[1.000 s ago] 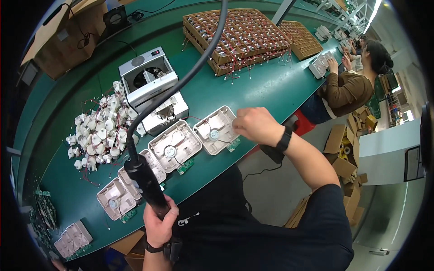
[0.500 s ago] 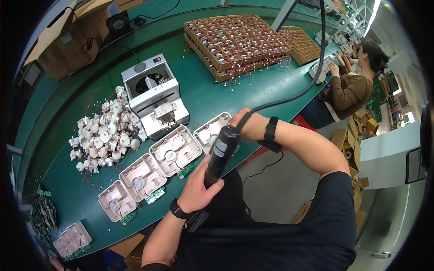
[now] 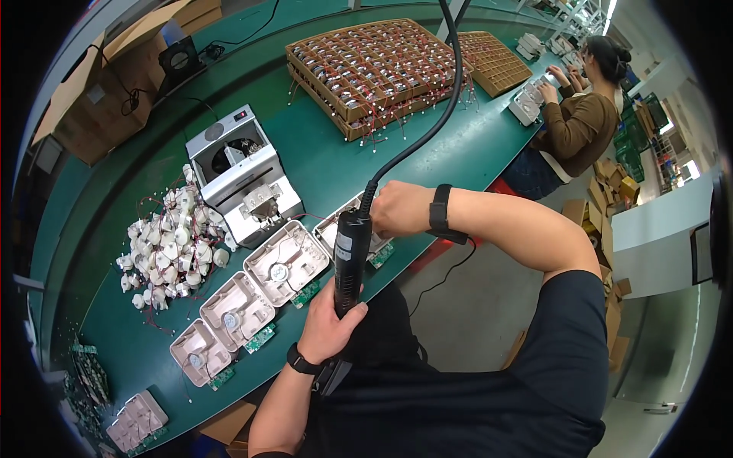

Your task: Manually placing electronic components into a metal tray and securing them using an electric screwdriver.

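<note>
Black plastic makes up the tool [image 3: 350,259] that our left hand [image 3: 327,328] grips, fingers wrapped around its lower half and thumb lying along one side. It stands nearly upright at the near edge of the green bench [image 3: 328,168], and its cable [image 3: 456,76] leaves the top end and curves away over the bench.

Our right hand [image 3: 401,208] is half curled over the end case [image 3: 326,230], just beside the tool's top. Tool and cable cover its fingertips, so we cannot tell how far they are parted or whether they pinch anything.

To the left of the end case, we have three more open cases [image 3: 221,301] in a slanting row, each with a round disc inside and a green board [image 3: 259,337] by its near edge. Beyond them are a grey machine [image 3: 244,179] and a heap of white parts [image 3: 172,248].
</note>
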The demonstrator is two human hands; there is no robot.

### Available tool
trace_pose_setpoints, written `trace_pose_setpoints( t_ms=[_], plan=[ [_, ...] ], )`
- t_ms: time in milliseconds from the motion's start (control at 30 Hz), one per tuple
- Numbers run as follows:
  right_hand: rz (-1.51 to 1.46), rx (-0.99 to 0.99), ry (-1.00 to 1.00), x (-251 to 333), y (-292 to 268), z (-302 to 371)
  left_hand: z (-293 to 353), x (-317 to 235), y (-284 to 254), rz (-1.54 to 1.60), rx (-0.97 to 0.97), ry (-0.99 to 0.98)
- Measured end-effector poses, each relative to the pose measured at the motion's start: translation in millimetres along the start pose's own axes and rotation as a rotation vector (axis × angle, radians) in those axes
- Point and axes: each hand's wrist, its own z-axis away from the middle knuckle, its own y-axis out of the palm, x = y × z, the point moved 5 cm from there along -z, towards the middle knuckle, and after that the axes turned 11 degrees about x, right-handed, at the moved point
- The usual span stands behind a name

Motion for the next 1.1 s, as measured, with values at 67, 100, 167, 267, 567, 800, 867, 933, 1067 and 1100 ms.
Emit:
trace_pose_setpoints(
  t_ms=[67,100,167,267,567,800,867,933,1067,1100],
  plan=[
    [0.036,0.015,0.024,0,-3,0,1,1,0,-0.019,0.007,-0.002],
    [0.017,0.011,0.015,0,-4,1,1,1,1,-0.021,0.007,0.000],
    [-0.021,0.004,-0.005,-2,-6,3,0,0,2,-0.001,-0.008,0.010],
    [-0.068,0.017,-0.038,-4,-7,2,1,2,2,0.015,-0.018,0.014],
    [-0.118,0.108,-0.073,-8,-7,-4,1,4,2,0.009,-0.016,0.009],
    [-0.166,0.047,-0.063,-13,-2,-5,0,4,2,0.008,-0.023,0.019],
    [-0.162,0.050,-0.050,-12,-4,-4,0,3,1,0.009,-0.019,0.016],
    [-0.171,0.081,-0.044,-11,-6,-2,1,4,2,0.007,-0.016,0.014],
    [-0.245,0.017,-0.038,-16,-14,5,1,4,3,0.009,-0.016,0.009],
    [-0.282,-0.021,-0.037,-18,-17,9,1,3,4,0.018,-0.014,0.009]
  ],
)
